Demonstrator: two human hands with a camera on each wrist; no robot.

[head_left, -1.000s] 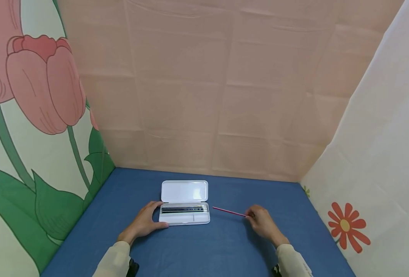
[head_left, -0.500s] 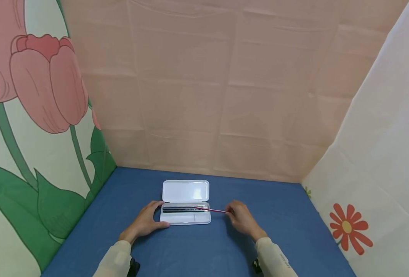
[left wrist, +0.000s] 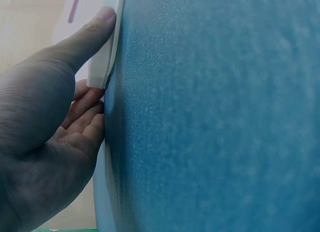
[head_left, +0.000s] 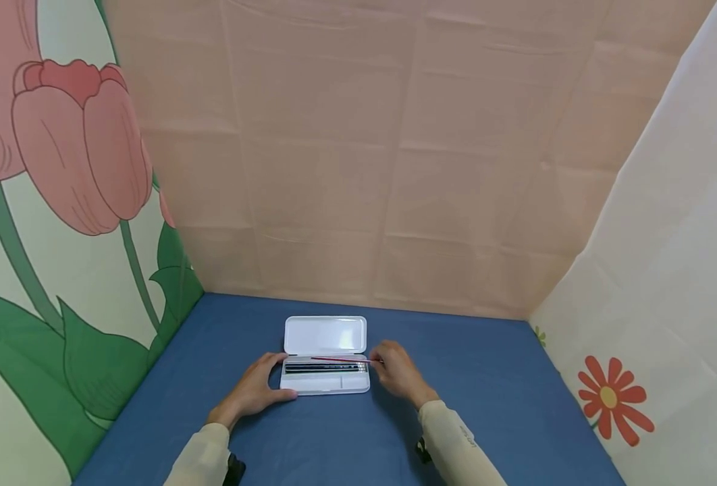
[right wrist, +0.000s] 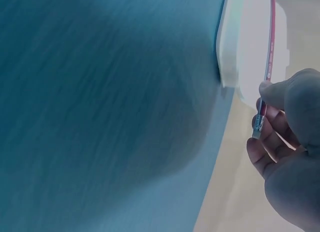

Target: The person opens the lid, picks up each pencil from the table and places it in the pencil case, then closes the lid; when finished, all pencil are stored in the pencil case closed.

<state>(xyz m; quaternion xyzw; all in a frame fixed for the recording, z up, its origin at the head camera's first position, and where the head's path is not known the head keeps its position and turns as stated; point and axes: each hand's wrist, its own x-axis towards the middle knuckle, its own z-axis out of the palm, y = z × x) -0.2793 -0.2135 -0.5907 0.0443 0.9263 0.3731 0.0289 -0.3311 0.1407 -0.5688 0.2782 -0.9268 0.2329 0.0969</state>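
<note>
A white pencil case (head_left: 310, 385) lies on the blue table with its lid (head_left: 322, 335) folded back. Several dark pencils (head_left: 322, 368) lie lengthwise in its rear compartment. My left hand (head_left: 252, 390) grips the case's left end, thumb at the front edge and fingers toward the hinge side. In the left wrist view, the thumb presses the case wall (left wrist: 101, 64). My right hand (head_left: 400, 372) pinches a red pencil (head_left: 334, 359) near its end, at the case's right side. The pencil stretches leftward over the rear compartment, nearly parallel to the dark pencils.
The blue tablecloth (head_left: 486, 378) spreads around the case. A beige backdrop (head_left: 395, 169) rises behind the table. A tulip-printed sheet (head_left: 85, 148) stands on the left, and a white sheet with a red flower (head_left: 615, 398) on the right.
My right hand has moved left with the red pencil, from beside the case to over its rear compartment. The pencil now lies straighter along the case. My left hand keeps its place.
</note>
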